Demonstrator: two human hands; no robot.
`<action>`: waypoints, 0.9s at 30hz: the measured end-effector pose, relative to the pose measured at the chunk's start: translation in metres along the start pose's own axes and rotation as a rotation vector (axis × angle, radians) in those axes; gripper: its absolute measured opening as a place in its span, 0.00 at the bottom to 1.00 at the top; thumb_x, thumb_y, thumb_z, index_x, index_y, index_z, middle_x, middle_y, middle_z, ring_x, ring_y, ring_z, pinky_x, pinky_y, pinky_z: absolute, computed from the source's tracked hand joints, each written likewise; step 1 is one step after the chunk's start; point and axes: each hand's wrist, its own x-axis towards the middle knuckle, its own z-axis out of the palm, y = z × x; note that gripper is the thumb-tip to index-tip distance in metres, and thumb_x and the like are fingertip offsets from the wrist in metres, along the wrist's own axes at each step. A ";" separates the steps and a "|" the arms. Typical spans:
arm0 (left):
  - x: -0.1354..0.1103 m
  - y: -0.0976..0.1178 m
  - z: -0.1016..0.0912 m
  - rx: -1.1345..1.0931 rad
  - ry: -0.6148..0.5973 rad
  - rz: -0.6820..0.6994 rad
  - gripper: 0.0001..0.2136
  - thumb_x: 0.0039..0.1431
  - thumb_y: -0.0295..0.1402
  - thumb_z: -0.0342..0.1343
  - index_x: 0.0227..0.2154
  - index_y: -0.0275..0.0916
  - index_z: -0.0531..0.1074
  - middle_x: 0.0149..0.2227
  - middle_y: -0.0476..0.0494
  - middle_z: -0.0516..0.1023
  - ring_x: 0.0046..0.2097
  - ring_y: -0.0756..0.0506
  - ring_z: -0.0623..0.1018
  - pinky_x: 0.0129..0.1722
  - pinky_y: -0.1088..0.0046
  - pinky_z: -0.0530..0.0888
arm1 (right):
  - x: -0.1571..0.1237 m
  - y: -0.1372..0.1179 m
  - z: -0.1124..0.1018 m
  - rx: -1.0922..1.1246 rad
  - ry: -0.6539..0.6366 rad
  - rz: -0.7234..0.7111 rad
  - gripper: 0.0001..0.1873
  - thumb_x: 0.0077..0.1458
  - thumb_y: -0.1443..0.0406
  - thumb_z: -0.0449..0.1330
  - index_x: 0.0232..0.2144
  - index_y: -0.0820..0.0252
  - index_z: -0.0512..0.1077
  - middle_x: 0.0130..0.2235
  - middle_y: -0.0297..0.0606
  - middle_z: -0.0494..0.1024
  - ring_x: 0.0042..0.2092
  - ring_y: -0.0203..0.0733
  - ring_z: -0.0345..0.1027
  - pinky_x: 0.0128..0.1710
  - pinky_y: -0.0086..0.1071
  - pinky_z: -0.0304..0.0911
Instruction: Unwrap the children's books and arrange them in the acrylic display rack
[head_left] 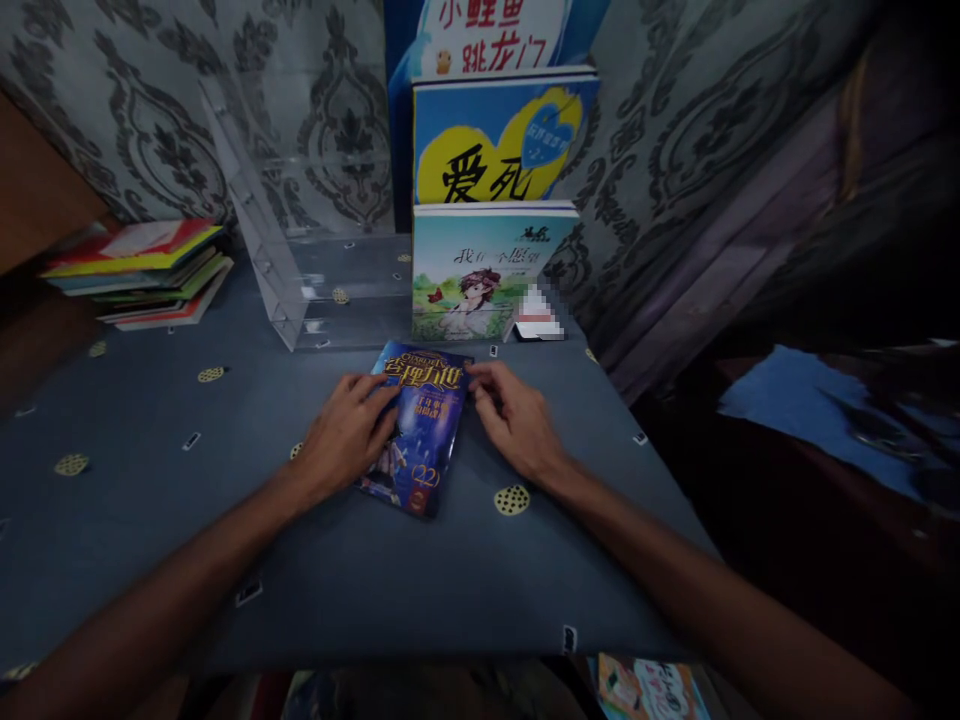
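A blue-purple book (429,440) with gold lettering and the number 22 lies face up on the cloth-covered table, turned slightly. Across the left part of its cover, my left hand (346,430) rests with fingers stretched out and thumb apart. My right hand (517,415) is at the book's upper right corner, its fingers curled and its fingertips on the edge; their undersides are hidden. Just behind the book stands a clear tiered rack (259,220). Its right column holds a green-and-teal book (472,300), a blue-and-yellow book (465,130) and, at the top, a blue book with red lettering (491,30).
Several books are piled in a stack (142,260) at the table's back left. A patterned curtain (300,100) hangs behind the rack. Past the table's right edge lies blue cloth (795,400). Below the front edge, a colourful book (649,690) shows partly.
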 end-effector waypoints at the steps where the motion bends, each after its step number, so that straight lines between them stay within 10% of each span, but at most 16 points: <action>1: 0.000 -0.002 0.001 -0.017 0.017 0.002 0.16 0.70 0.34 0.48 0.54 0.38 0.75 0.56 0.36 0.76 0.55 0.38 0.73 0.57 0.50 0.74 | 0.001 0.002 0.001 0.029 -0.003 -0.005 0.15 0.63 0.67 0.50 0.50 0.57 0.69 0.39 0.42 0.80 0.37 0.47 0.75 0.37 0.40 0.70; 10: -0.002 0.000 0.000 0.054 -0.028 0.064 0.16 0.71 0.36 0.48 0.54 0.36 0.73 0.57 0.32 0.76 0.59 0.34 0.72 0.59 0.48 0.71 | 0.007 0.016 0.007 0.145 -0.017 -0.049 0.18 0.61 0.69 0.51 0.51 0.56 0.70 0.50 0.46 0.78 0.51 0.49 0.74 0.53 0.48 0.70; 17: -0.002 0.012 -0.016 -0.120 -0.332 0.452 0.29 0.64 0.53 0.55 0.62 0.42 0.68 0.65 0.34 0.69 0.66 0.32 0.67 0.65 0.46 0.65 | 0.000 0.009 0.003 0.006 -0.004 -0.078 0.17 0.61 0.70 0.51 0.50 0.56 0.71 0.50 0.44 0.77 0.53 0.51 0.69 0.54 0.47 0.66; 27: -0.003 0.028 -0.026 -0.109 -0.319 0.501 0.17 0.71 0.40 0.50 0.54 0.38 0.74 0.55 0.38 0.80 0.62 0.38 0.75 0.61 0.53 0.74 | -0.008 -0.003 0.001 0.070 -0.140 -0.193 0.16 0.66 0.66 0.50 0.51 0.55 0.72 0.42 0.39 0.78 0.47 0.46 0.70 0.49 0.40 0.66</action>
